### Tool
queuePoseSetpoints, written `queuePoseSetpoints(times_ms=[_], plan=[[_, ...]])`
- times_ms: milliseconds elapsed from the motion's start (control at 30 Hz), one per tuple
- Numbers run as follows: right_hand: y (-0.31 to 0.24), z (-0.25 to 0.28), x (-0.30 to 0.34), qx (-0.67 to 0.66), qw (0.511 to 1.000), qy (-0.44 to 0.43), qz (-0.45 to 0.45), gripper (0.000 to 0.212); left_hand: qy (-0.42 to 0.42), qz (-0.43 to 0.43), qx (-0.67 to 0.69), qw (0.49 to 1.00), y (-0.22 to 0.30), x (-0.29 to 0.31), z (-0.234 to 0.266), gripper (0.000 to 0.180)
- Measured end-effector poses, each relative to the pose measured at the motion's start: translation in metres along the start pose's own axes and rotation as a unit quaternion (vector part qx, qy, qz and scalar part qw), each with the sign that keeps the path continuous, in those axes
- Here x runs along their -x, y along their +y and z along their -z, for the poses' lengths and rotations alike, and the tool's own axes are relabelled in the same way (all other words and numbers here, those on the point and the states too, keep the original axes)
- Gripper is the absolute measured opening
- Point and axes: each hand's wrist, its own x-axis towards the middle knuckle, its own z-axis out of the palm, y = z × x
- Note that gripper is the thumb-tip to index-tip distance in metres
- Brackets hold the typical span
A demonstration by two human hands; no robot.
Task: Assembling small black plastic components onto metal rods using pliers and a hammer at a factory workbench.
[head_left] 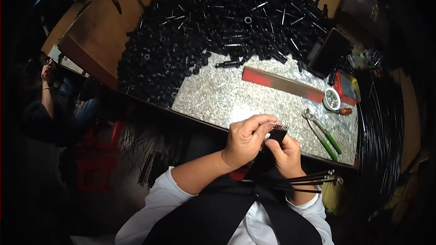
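The right hand (pixel 287 155) is gripping a flat black piece (pixel 278 134) with a toothed end, and the left hand (pixel 248 138) is bringing thumb and fingers narrowly together at those teeth; whether they are pinching anything, I cannot tell. The piece is sitting before the torso, at the speckled tabletop's (pixel 211 97) near edge. Thin black rods (pixel 309 183) are crossing the right forearm. Farther out, green-handled pliers (pixel 330 138), a white cup (pixel 332 99) and a red-and-grey bar (pixel 281 84) are lying on the tabletop. Beyond, black parts (pixel 218 22) are heaping up.
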Motion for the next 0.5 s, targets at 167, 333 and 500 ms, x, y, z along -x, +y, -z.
queuePoseSetpoints(times_ms=[167,333,500], plan=[[0.004,0.000,-0.003,-0.011,1.000,0.010,0.005,0.016,-0.018,-0.014,-0.028,0.999,-0.001,-0.005,0.000,0.011],[0.004,0.000,-0.007,0.008,1.000,0.009,0.011,0.012,-0.052,0.022,-0.016,0.998,-0.007,-0.005,0.003,0.017],[0.011,0.006,-0.009,-0.040,0.998,-0.005,-0.053,0.014,-0.112,0.013,-0.023,0.993,-0.008,-0.028,0.022,0.060]])
